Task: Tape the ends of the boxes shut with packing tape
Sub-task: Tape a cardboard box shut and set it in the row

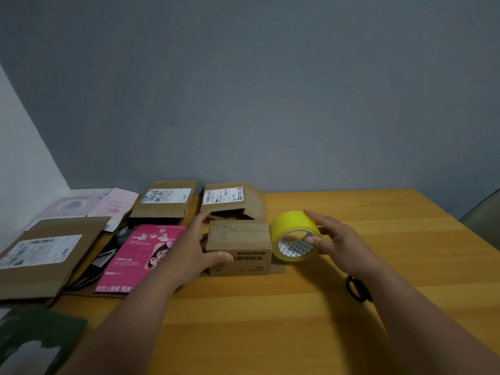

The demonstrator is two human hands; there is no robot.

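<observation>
**Both hands at the small box, tape roll against its right end**

Both my forearms reach forward over the wooden table (pixel 270 307), the left angling in from the lower left, the right from the lower right. My left hand (pixel 189 250) wraps the left end of the small cardboard box (pixel 239 247): the thumb lies along its near face, the fingers curl over the far top edge, so the box is held. My right hand (pixel 332 239) holds the yellow tape roll (pixel 293 235) with fingers spread wide, fingertips on the top of the roll and the thumb at the rim of its core.

The roll stands on edge, its open core facing me, touching the box's right end. The box sits near the middle of the table, brown, with dark print on the near face and exposed corrugation on its top left. Just behind it is an opened cardboard box (pixel 230 198) with a white label; another labelled carton (pixel 165 198) lies left of that. A pink printed box (pixel 138 255) and a flattened carton (pixel 46 255) lie to my left. A black ring-shaped object (pixel 355 289) lies beside my right forearm.
</observation>
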